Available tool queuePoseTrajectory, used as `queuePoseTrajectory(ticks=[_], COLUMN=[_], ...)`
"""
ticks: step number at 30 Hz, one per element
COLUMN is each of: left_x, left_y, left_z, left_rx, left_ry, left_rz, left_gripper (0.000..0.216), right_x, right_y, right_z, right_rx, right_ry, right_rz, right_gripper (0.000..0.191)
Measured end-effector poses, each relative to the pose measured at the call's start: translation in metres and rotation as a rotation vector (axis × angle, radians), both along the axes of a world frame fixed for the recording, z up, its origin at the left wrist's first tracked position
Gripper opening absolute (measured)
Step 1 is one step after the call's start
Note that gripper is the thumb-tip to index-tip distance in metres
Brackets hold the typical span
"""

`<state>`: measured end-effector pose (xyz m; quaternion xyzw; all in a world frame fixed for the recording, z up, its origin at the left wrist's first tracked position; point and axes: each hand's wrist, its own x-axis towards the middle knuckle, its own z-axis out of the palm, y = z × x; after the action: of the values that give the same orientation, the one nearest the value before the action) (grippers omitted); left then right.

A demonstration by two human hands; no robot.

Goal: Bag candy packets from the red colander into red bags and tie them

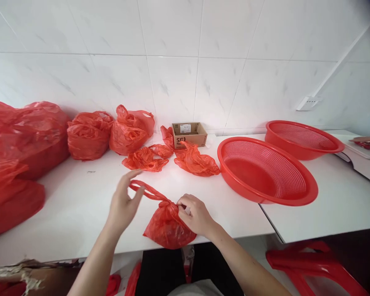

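Head view: right hand [195, 213] pinches knot of red bag [166, 226] at table [80, 205] edge; handle loop runs up-left into left hand [123, 203], fingers seemingly half-closed around it.

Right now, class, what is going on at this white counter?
A person stands at a white counter handling a small red plastic bag at its front edge. The right hand pinches the bag at its knotted neck, while the left hand holds one of its handle loops, pulled out to the left. Further back lie more red bags, a small cardboard box and two red mesh baskets.
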<state>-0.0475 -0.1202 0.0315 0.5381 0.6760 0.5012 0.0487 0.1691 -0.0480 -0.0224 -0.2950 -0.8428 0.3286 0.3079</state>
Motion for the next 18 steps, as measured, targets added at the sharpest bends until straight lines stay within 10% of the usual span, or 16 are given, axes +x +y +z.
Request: queuePoseTrajectory(ticks=[6, 12, 18], left_x=[0.046, 0.048, 0.036], left_y=[0.004, 0.026, 0.026], left_z=[0.020, 0.024, 0.033], left_rx=[-0.240, -0.539, -0.534], left_ry=[0.690, 0.541, 0.374], left_rz=[-0.330, -0.580, -0.459], left_gripper=[0.036, 0.014, 0.019], right_x=[-0.001, 0.007, 0.014], right_y=[0.004, 0.008, 0.017], right_z=[0.002, 0.012, 0.003], right_rx=[-0.011, -0.027, -0.174], right_ry=[0.101, 0.171, 0.248], right_rz=[0.003, -0.017, -0.126], right_gripper=[0.015, 0.014, 0.018])
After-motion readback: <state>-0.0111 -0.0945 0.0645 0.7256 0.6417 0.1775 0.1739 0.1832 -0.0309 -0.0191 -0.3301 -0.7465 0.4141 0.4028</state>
